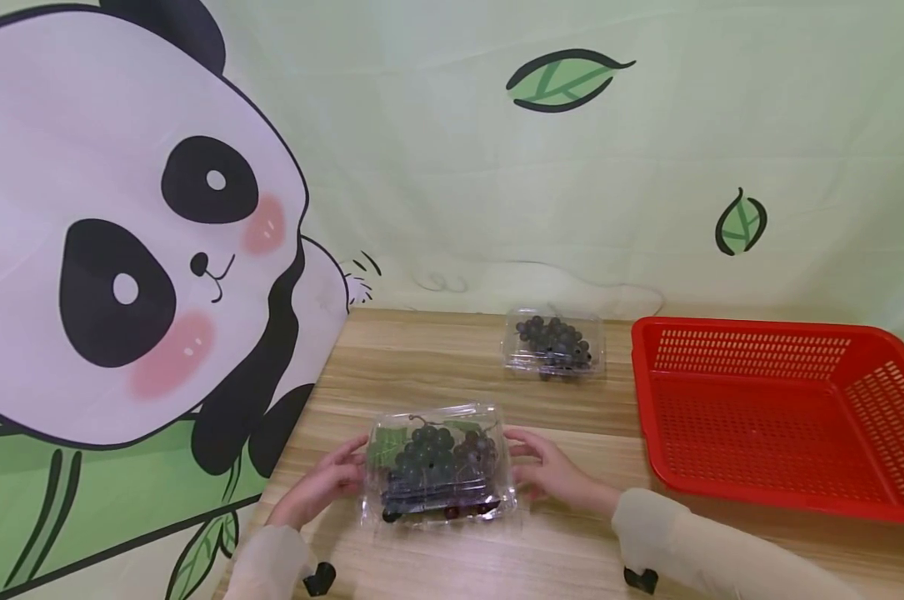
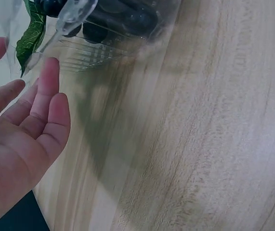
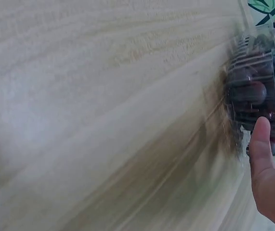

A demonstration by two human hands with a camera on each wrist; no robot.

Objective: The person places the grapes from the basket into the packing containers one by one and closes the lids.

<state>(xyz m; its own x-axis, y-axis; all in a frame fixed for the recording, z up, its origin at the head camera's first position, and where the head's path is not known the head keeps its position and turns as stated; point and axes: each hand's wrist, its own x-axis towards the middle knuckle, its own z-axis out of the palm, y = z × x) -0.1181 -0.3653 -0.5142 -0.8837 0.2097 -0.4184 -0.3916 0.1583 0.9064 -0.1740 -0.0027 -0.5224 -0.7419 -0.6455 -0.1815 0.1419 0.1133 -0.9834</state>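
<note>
A clear plastic clamshell box [image 1: 438, 467] of dark grapes [image 1: 427, 454] with green leaves is between my two hands over the front of the table. My left hand [image 1: 330, 481] is at its left side; in the left wrist view the fingers [image 2: 48, 86] are loosely extended beside the box's edge. At the right side is my right hand [image 1: 560, 473], its fingers reaching to the wall of the box. The right wrist view has the thumb [image 3: 261, 144] straight against the clear plastic, with the other fingers hidden.
Another clear box of dark grapes [image 1: 552, 343] sits at the back of the wooden table [image 1: 414, 350]. To the right stands a red plastic basket [image 1: 650, 417] with perforated sides. A pale green cloth [image 1: 422, 167] printed with a panda and leaves hangs behind the table.
</note>
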